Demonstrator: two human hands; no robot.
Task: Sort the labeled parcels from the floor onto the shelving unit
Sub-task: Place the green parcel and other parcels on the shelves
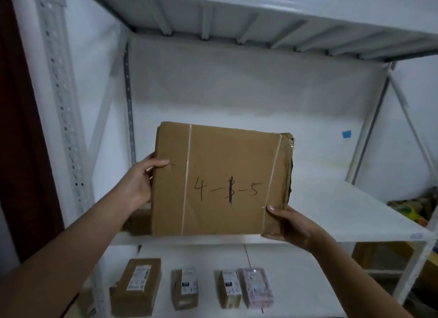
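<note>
Gripping the parcel upright, the left hand clasps its left edge and the right hand its lower right corner. It hangs at the front edge of the shelf, whose board lies straight beyond.

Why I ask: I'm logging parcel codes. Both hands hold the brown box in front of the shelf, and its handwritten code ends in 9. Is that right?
Not quite: the code ends in 5, not 9. The head view shows the left hand and right hand holding the brown box in front of the shelf; the middle mark is overwritten.
</note>
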